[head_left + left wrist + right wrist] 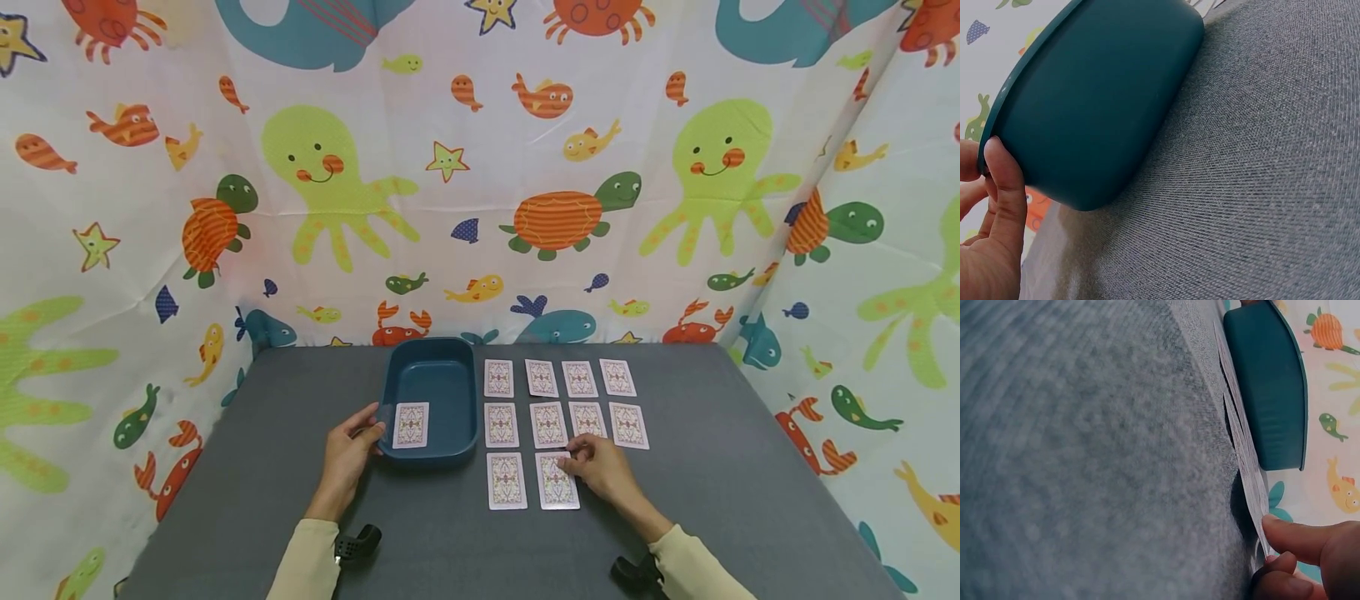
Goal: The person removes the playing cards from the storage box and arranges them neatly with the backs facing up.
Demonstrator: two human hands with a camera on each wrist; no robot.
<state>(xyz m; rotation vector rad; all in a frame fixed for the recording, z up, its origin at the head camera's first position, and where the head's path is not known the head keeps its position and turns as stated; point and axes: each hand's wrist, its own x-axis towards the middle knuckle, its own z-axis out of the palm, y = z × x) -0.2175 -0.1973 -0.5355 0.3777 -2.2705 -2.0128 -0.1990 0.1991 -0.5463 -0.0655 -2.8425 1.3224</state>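
Note:
My left hand (347,458) grips the left rim of a dark teal plastic tray (453,392). In the left wrist view the thumb (1005,169) presses the tray's outer wall under the rim, with the fingers on the other side. One playing card (410,425) lies face down in the tray, near its front left. To the right, my right hand (600,468) pinches the right edge of a face-down playing card (557,483) in the front row. In the right wrist view this card (1254,487) is seen nearly edge-on between thumb and finger, slightly raised from the cloth.
Several other face-down cards lie in rows right of the tray, including a front-row card (507,481), a middle-row card (628,425) and a back-row card (617,377). Grey cloth (442,550) covers the table. A sea-animal curtain (465,292) hangs behind and at both sides.

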